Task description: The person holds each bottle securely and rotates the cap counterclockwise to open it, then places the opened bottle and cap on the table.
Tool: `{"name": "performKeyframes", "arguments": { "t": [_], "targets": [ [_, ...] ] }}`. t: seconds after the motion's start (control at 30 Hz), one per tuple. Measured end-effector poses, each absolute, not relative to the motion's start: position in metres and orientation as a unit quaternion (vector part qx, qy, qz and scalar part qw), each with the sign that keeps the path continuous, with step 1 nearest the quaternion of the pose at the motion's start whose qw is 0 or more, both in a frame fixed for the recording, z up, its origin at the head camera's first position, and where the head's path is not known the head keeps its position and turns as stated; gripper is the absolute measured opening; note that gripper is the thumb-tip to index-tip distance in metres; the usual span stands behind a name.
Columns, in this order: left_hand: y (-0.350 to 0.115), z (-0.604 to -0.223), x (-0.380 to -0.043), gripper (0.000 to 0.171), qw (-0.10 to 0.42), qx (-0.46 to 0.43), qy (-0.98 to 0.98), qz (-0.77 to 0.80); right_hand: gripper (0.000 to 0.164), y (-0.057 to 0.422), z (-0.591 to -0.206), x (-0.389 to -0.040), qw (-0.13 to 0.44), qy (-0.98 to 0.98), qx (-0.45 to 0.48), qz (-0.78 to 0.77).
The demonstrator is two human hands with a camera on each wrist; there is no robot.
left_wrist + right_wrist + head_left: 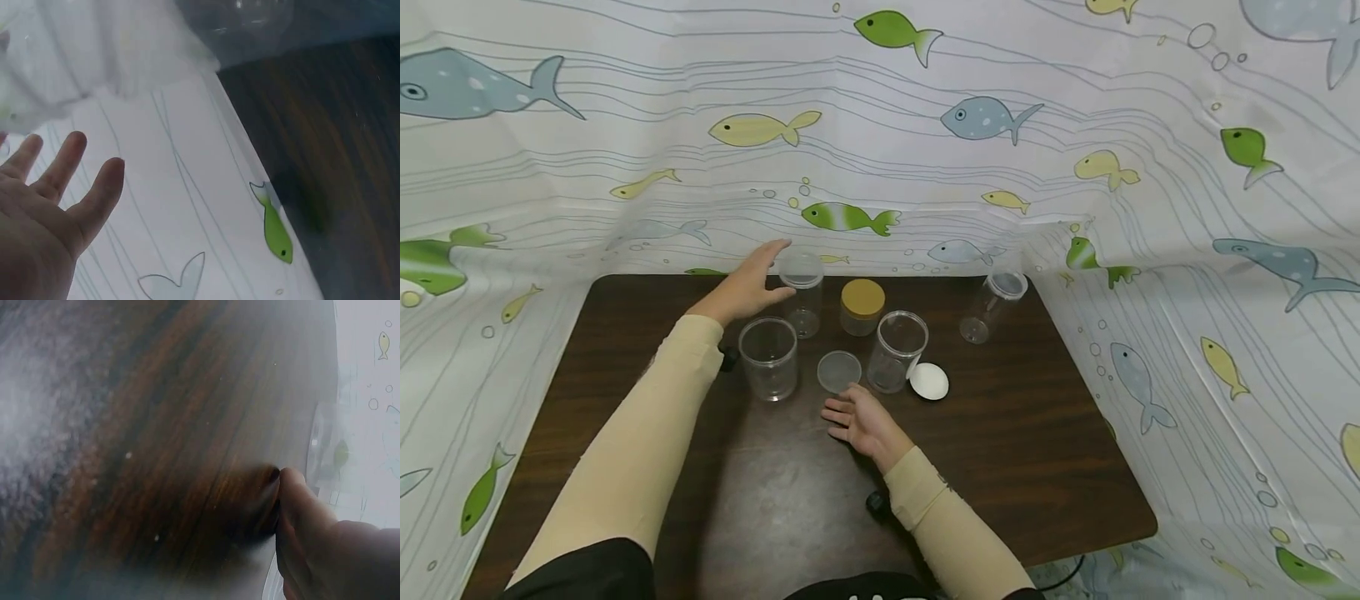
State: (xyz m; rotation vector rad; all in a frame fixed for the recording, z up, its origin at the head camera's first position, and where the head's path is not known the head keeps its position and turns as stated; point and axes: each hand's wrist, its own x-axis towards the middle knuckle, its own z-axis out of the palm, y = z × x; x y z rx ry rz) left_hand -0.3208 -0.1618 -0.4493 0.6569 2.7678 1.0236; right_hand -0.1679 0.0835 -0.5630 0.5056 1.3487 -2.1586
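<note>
In the head view my left hand reaches to the far side of the table, fingers spread beside a tall clear jar with a translucent lid. Whether it touches that jar is unclear. A wide clear jar without a lid stands just in front of this hand. My right hand is held low over the table, fingers loosely extended and holding nothing. At its fingertips lies a flat translucent lid; contact cannot be made out. Close by stand an open clear jar and a white round lid.
A small jar with a gold lid stands at the back middle. Another tall clear jar is at the back right. The dark wooden table meets a white fish-print curtain behind and at both sides.
</note>
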Motion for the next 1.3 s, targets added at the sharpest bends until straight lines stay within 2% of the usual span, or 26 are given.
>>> {"name": "performKeyframes", "arguments": {
  "t": [0.3, 0.57, 0.87, 1.07, 1.3],
  "targets": [
    [-0.154, -0.453, -0.328, 0.077, 0.053, 0.259, 0.934, 0.242, 0.067, 0.086, -0.561, -0.167, 0.279, 0.527, 0.172, -0.784],
    [-0.156, -0.458, -0.326, 0.071, -0.008, 0.224, 0.937, 0.27, 0.066, 0.088, -0.561, -0.167, 0.271, 0.555, 0.166, -0.769],
    [-0.164, -0.465, -0.327, 0.072, -0.001, 0.176, 0.924, 0.341, 0.063, 0.09, -0.561, -0.167, 0.278, 0.568, 0.155, -0.759],
    [-0.18, -0.457, -0.312, 0.071, -0.051, 0.133, 0.894, 0.424, 0.064, 0.09, -0.56, -0.168, 0.277, 0.567, 0.157, -0.76],
    [-0.194, -0.433, -0.282, 0.071, -0.116, 0.112, 0.877, 0.454, 0.065, 0.092, -0.561, -0.169, 0.276, 0.562, 0.16, -0.763]
  ]
}}
